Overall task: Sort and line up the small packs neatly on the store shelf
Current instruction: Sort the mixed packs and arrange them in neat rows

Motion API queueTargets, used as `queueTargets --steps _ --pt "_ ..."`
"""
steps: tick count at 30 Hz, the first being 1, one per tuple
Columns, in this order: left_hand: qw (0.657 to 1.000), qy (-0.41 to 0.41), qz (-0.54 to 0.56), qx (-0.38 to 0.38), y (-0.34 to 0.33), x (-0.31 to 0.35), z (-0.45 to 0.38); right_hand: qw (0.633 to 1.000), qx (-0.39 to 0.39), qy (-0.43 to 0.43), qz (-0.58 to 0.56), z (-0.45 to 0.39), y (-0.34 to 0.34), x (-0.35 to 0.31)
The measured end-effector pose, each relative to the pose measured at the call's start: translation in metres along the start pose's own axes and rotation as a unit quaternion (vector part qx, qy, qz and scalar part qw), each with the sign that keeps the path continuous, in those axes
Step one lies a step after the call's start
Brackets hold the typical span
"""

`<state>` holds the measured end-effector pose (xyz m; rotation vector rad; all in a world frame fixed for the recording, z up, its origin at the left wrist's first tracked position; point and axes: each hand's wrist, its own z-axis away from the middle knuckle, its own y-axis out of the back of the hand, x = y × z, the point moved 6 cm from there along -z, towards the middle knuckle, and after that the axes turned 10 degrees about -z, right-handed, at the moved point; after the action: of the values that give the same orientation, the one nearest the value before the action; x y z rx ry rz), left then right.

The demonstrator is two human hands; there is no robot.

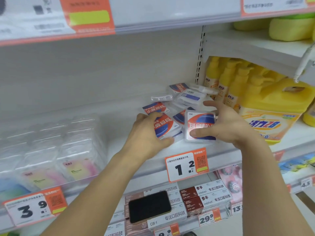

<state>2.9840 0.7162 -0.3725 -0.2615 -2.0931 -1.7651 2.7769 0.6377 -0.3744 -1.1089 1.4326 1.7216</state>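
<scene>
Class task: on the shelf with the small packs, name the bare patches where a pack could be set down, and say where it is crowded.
Bare shelf runs from the clear boxes to the left hand, back to the wall. A thin strip lies before the packs. Crowded: the pack pile by the right hand, against the yellow bottles.

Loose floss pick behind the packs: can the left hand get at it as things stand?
Probably yes. The floss pick lies uncovered on the shelf just beyond the left hand, but that hand grips a pack, so it must let go first.
</scene>
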Motion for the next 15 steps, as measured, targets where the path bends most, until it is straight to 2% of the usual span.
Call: queueTargets --steps 5,10,12,15 --pt "0.999 0.034 -0.005 0.042 0.0 -0.017 -0.011 0.994 0.074 0.081 -0.024 0.001 -0.003 -0.018" --pt "0.995 -0.006 0.01 0.102 0.008 -0.016 0.005 0.974 0.185 0.104 -0.077 0.005 0.011 -0.025" --pt "0.995 -0.027 0.038 0.088 0.012 -0.013 0.013 0.969 0.185 0.077 -0.146 0.004 0.014 -0.018" --pt "0.996 -0.066 0.061 0.005 0.01 -0.004 0.022 0.966 0.133 0.052 -0.215 0.004 0.007 -0.016"
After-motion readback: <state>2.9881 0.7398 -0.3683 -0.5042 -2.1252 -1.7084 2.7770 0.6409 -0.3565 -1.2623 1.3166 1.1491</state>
